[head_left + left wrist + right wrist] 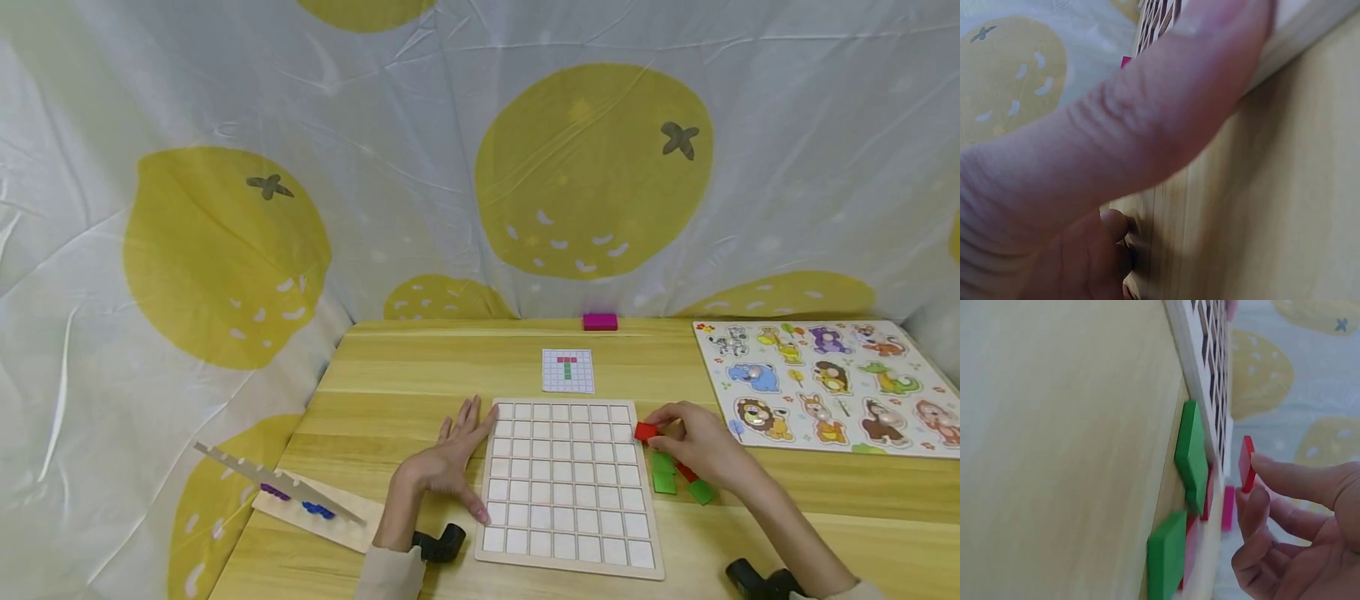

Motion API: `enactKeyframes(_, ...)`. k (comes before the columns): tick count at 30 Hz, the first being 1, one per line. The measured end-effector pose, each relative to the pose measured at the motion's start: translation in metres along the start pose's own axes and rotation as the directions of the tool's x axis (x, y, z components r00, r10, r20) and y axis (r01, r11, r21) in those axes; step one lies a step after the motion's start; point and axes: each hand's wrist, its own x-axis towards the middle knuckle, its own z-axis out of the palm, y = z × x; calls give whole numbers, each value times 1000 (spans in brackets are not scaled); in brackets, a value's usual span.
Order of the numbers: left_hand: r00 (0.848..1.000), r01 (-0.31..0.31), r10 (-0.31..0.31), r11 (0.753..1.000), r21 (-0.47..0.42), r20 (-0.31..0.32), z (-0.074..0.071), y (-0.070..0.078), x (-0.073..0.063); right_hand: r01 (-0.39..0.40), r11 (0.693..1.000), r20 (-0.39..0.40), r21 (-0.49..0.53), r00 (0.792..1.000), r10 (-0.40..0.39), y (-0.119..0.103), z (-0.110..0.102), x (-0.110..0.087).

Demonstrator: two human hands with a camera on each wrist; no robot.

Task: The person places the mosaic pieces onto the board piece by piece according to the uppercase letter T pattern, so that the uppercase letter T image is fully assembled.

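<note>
A wooden grid board (568,569) with white square cells lies in front of me; its cells hold no tiles. My left hand (448,462) is spread along its left side, fingertip and thumb touching the rim. In the left wrist view the thumb (1135,125) lies against the board's edge. Over by the upper right rim, my right hand (701,442) pinches a red square tile (644,432) between thumb and fingers. The right wrist view shows this red tile (1247,464) held up off the table. Beneath that hand are green tiles (663,475) and partly hidden red ones (686,472).
Behind the board lies a grid card (567,385) with a red and green T. A magenta block (600,322) sits at the table's back edge. An animal puzzle board (795,387) is at right, a slanted wooden piece on a base (330,523) at left.
</note>
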Motion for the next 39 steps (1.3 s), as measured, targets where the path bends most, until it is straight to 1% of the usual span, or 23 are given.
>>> enactKeyframes(3,1000,-3,3,1000,0,-1,0,-1,0,33,999,24,6,999,-33,-9,9,7)
enactKeyframes(8,1000,0,0,1000,-1,-3,1,-2,2,65,997,55,31,996,-67,-21,24,21)
enactKeyframes(12,1000,1,-1,1000,-4,-2,1,-2,2,36,997,73,61,997,-40,-28,34,30)
enactKeyframes(17,1000,0,0,1000,-6,1,1,-3,1,19,998,72,65,997,-24,-31,43,38)
enactKeyframes(27,1000,3,-3,1000,1,0,0,-3,2,24,998,82,57,996,-29,-37,49,45)
enactKeyframes(36,1000,7,-7,1000,6,1,0,-3,1,59,997,79,43,995,-62,-37,52,49)
enactKeyframes(39,1000,9,-9,1000,6,0,0,-3,0,55,998,79,40,995,-58,-37,53,51)
